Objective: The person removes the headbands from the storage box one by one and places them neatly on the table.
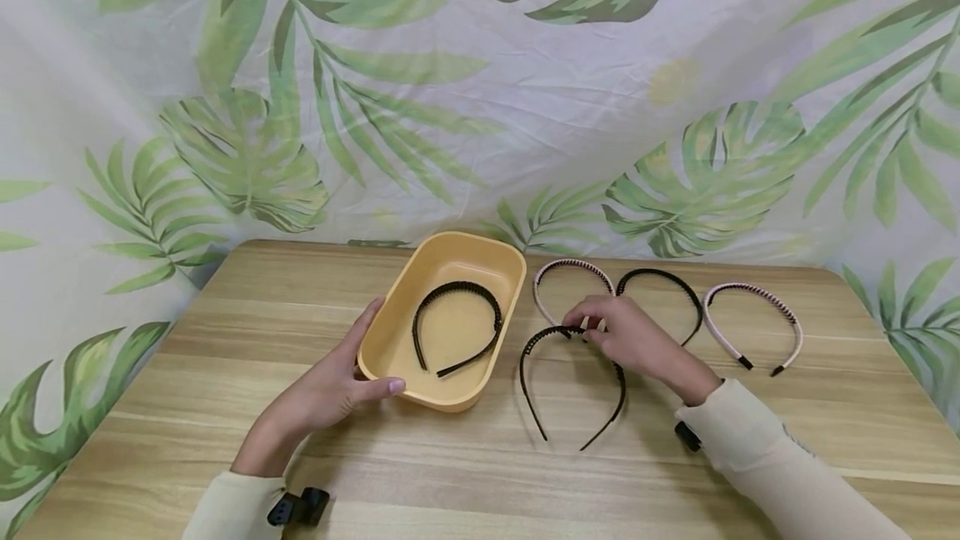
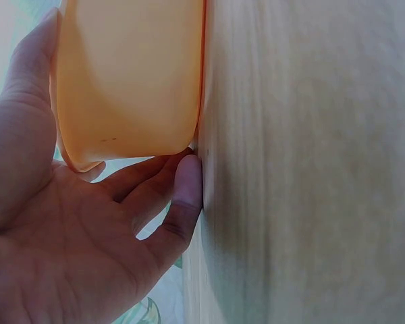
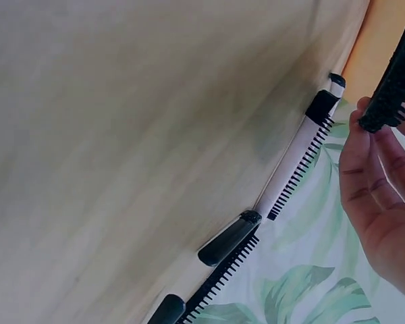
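Note:
My left hand [image 1: 318, 394] grips the near left corner of a yellow plastic bin [image 1: 450, 250], thumb over its rim and fingers along the outer side. Inside the bin lies a black toothed headband [image 1: 459, 286]. My right hand [image 1: 637, 342] pinches a second black headband [image 1: 527, 348] by the top of its arch, with both ends pointing towards me. In the right wrist view this black headband [image 3: 389, 94] is raised off the table. Just behind the right hand lie a pale pink headband [image 1: 573, 262] and another black headband [image 1: 660, 272].
Farther right on the wooden table [image 1: 420, 482] is another pale pink headband [image 1: 757, 291] with dark tips. A leaf-printed cloth [image 1: 525, 107] hangs along the table's back edge. The bin stands left of the loose headbands.

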A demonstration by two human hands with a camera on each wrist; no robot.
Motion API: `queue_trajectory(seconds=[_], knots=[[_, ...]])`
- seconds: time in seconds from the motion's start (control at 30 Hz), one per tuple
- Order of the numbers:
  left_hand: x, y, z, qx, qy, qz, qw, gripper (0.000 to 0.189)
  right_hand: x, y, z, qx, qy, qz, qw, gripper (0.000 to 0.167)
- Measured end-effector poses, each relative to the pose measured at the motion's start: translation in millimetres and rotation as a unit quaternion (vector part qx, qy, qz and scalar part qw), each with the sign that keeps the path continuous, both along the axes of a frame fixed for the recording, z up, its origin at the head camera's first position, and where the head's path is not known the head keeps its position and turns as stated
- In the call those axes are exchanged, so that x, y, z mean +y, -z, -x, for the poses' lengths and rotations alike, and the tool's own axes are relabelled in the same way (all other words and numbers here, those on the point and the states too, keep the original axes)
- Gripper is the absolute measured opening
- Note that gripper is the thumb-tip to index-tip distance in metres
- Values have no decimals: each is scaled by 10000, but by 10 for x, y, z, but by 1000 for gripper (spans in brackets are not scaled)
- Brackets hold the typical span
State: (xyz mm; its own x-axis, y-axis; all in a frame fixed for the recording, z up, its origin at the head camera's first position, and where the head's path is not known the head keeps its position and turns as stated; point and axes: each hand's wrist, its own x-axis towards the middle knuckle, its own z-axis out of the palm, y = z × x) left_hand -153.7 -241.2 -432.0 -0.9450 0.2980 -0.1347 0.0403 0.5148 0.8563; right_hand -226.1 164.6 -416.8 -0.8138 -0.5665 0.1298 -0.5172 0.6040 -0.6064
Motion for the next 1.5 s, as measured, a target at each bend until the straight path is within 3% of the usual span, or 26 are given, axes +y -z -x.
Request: queue_trajectory(seconds=[0.3,1.5], knots=[[-8,6,0,-63,4,-155,9999,117,12,21,-17,37,-65,-214,9997,32],[-2,5,5,10,20,-48,10000,118,21,78,-5,-28,36,-672,9977,35]])
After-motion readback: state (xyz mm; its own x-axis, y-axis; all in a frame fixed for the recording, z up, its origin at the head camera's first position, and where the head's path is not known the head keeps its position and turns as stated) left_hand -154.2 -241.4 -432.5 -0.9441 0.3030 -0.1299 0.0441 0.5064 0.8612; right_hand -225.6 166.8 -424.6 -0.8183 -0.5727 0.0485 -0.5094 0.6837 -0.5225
